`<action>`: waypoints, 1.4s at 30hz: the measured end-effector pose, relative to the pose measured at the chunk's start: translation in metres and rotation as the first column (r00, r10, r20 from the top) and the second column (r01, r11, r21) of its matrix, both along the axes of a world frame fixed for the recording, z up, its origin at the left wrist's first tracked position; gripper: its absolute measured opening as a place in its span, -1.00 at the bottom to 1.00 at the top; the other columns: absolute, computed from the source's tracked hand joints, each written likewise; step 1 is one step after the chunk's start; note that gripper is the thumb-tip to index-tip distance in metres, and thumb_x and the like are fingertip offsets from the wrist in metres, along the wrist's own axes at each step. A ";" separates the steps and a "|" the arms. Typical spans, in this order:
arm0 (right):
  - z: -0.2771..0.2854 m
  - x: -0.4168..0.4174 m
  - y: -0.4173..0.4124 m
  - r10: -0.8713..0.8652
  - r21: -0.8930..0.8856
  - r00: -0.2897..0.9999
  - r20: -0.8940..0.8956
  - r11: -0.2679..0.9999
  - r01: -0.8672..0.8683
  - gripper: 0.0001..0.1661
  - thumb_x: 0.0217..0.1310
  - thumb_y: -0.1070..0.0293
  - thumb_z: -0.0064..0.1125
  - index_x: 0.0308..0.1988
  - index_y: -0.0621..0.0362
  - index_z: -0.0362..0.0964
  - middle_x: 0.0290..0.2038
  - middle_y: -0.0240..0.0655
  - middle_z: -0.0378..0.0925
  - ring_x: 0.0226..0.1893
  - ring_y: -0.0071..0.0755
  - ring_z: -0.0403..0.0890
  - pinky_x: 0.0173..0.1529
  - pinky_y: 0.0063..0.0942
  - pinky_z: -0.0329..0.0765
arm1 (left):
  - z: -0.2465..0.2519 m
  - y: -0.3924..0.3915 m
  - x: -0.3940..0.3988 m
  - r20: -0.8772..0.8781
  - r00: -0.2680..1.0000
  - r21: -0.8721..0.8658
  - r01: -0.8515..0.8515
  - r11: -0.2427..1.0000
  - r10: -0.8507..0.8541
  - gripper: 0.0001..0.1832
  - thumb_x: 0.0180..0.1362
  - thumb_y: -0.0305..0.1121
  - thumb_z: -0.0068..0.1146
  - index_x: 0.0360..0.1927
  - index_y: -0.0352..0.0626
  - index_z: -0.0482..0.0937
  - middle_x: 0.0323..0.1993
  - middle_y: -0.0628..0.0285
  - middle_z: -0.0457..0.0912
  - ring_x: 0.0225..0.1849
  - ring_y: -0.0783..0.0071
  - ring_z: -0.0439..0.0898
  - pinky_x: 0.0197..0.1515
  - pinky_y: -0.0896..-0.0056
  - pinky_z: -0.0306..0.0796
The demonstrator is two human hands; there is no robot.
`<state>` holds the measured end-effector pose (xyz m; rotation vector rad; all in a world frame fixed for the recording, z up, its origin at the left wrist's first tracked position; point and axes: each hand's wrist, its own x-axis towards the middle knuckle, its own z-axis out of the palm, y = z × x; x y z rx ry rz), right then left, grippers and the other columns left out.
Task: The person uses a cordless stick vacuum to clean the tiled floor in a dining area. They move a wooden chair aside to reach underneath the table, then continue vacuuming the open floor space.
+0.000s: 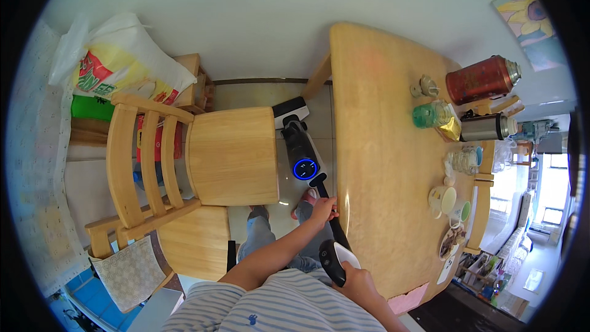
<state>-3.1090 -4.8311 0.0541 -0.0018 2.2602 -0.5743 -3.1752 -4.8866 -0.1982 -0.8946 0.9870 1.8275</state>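
Note:
A black and white upright floor cleaner [302,147] stands between a wooden chair and the wooden dining table [373,157], its lit round blue display facing up and its head on the tiled floor near the wall. Around its black tube, close to the table's edge, my left hand [324,212] is closed, though part of the fingers is hard to make out. My right hand [358,281] grips the looped handle [334,258] at the upper end, near my striped shirt. The tube slants from the handle down to the cleaner's body.
Left of the cleaner are a wooden chair [233,157], a second chair seat [198,240] and a large white sack [133,55]. The table's far side holds a red thermos [479,79], a steel flask [484,127], glass jars, mugs [442,200] and a plate of food [451,242].

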 end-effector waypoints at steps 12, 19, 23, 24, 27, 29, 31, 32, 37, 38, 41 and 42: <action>-0.018 0.003 0.014 -0.066 0.024 0.997 -0.042 0.997 0.067 -0.65 -0.18 0.14 0.12 -0.39 0.11 0.27 -0.73 -0.10 0.39 -0.66 -0.02 0.47 -0.55 -0.21 0.40 | -0.051 0.018 0.004 -0.377 0.893 -0.505 0.024 0.863 -0.246 -0.55 0.08 -0.06 -0.19 -0.26 -0.34 0.31 -0.22 0.02 0.42 -0.13 0.14 0.39 -0.10 0.31 0.25; -0.012 0.001 0.012 -0.075 -0.014 0.996 -0.054 0.997 0.075 -0.69 -0.14 0.16 0.07 -0.37 0.08 0.26 -0.78 -0.16 0.35 -0.71 -0.07 0.45 -0.62 -0.22 0.34 | 0.000 0.032 -0.092 -0.491 0.866 -0.071 -0.146 0.987 0.093 -0.42 0.10 -0.08 -0.17 0.08 -0.27 0.07 0.01 0.13 0.26 0.04 0.39 0.23 0.06 0.47 0.08; -0.021 0.010 0.020 -0.111 -0.038 0.992 -0.055 0.993 0.109 -0.69 -0.16 0.16 0.09 -0.38 0.07 0.25 -0.80 -0.18 0.32 -0.74 -0.07 0.42 -0.65 -0.23 0.31 | 0.017 0.017 -0.103 -0.411 0.911 -0.009 -0.016 1.000 0.011 -0.41 0.03 -0.22 -0.04 0.07 -0.30 0.08 -0.01 0.08 0.29 0.02 0.39 0.27 0.03 0.48 0.13; -0.020 0.008 0.021 -0.109 -0.043 0.993 -0.052 0.993 0.107 -0.68 -0.17 0.16 0.10 -0.38 0.06 0.25 -0.80 -0.17 0.31 -0.74 -0.06 0.42 -0.65 -0.23 0.31 | 0.015 0.017 -0.103 -0.415 0.909 0.008 -0.042 0.999 0.041 -0.42 0.03 -0.23 -0.03 0.06 -0.30 0.09 -0.03 0.09 0.31 0.00 0.40 0.29 0.02 0.48 0.14; -0.021 0.010 0.022 -0.131 -0.044 0.991 -0.037 0.991 0.129 -0.68 -0.18 0.16 0.11 -0.39 0.06 0.25 -0.80 -0.16 0.31 -0.73 -0.04 0.42 -0.65 -0.22 0.30 | 0.013 0.017 -0.102 -0.405 0.910 0.042 -0.076 0.996 0.086 -0.45 0.02 -0.24 -0.03 0.04 -0.27 0.12 -0.07 0.12 0.33 -0.03 0.42 0.30 0.00 0.48 0.14; -0.024 0.013 0.025 -0.163 -0.043 0.986 -0.015 0.986 0.163 -0.67 -0.18 0.16 0.11 -0.39 0.06 0.25 -0.79 -0.14 0.31 -0.71 -0.02 0.42 -0.63 -0.21 0.30 | 0.015 0.019 -0.102 -0.375 0.925 0.042 -0.046 0.998 0.058 -0.45 0.02 -0.24 -0.03 0.07 -0.21 0.11 -0.07 0.15 0.33 -0.02 0.44 0.28 0.03 0.47 0.11; -0.027 0.013 0.028 -0.197 -0.051 0.980 0.011 0.979 0.198 -0.67 -0.19 0.15 0.12 -0.39 0.06 0.26 -0.77 -0.11 0.31 -0.69 0.01 0.42 -0.61 -0.20 0.31 | 0.015 0.021 -0.103 -0.380 0.924 0.013 -0.040 0.999 0.042 -0.45 0.01 -0.24 -0.02 0.06 -0.19 0.12 -0.08 0.15 0.33 -0.02 0.44 0.28 0.02 0.47 0.12; -0.027 0.011 0.030 -0.207 -0.053 0.978 0.019 0.977 0.207 -0.67 -0.19 0.15 0.12 -0.39 0.07 0.26 -0.76 -0.09 0.32 -0.67 0.03 0.43 -0.60 -0.20 0.31 | 0.015 0.022 -0.103 -0.382 0.924 -0.001 -0.037 0.999 0.033 -0.45 0.01 -0.24 -0.02 0.06 -0.18 0.12 -0.09 0.15 0.34 -0.02 0.44 0.28 0.02 0.47 0.12; -0.021 0.003 0.034 -0.234 -0.001 0.966 0.110 0.972 0.236 -0.65 -0.19 0.15 0.13 -0.38 0.10 0.26 -0.69 -0.01 0.37 -0.57 0.10 0.44 -0.52 -0.18 0.35 | 0.010 0.025 -0.102 -0.396 0.918 0.008 -0.024 1.000 0.025 -0.44 0.00 -0.26 -0.01 0.07 -0.17 0.12 -0.11 0.15 0.35 -0.06 0.43 0.32 -0.02 0.46 0.16; -0.020 0.000 0.035 -0.243 0.015 0.962 0.127 0.970 0.243 -0.64 -0.20 0.17 0.14 -0.38 0.12 0.27 -0.68 0.00 0.38 -0.56 0.11 0.44 -0.51 -0.19 0.36 | 0.009 0.026 -0.102 -0.399 0.917 -0.002 -0.023 1.000 0.020 -0.44 0.00 -0.26 -0.01 0.07 -0.17 0.12 -0.12 0.15 0.35 -0.07 0.42 0.32 -0.02 0.46 0.17; -0.014 -0.005 0.041 -0.273 0.004 0.954 0.127 0.962 0.275 -0.65 -0.23 0.23 0.17 -0.39 0.16 0.28 -0.66 -0.02 0.39 -0.56 0.10 0.45 -0.49 -0.21 0.37 | 0.006 0.030 -0.100 -0.428 0.903 -0.042 -0.065 0.997 0.041 -0.49 -0.04 -0.29 0.00 -0.02 -0.28 0.18 -0.19 0.11 0.40 -0.15 0.41 0.37 -0.10 0.46 0.22; -0.012 -0.006 0.045 -0.281 -0.040 0.955 0.096 0.958 0.285 -0.67 -0.23 0.26 0.17 -0.40 0.16 0.28 -0.67 -0.04 0.39 -0.57 0.09 0.45 -0.50 -0.22 0.38 | -0.004 0.029 -0.098 -0.486 0.874 -0.046 -0.008 0.999 -0.016 -0.49 -0.05 -0.28 0.00 -0.03 -0.28 0.18 -0.20 0.11 0.40 -0.17 0.39 0.38 -0.12 0.44 0.23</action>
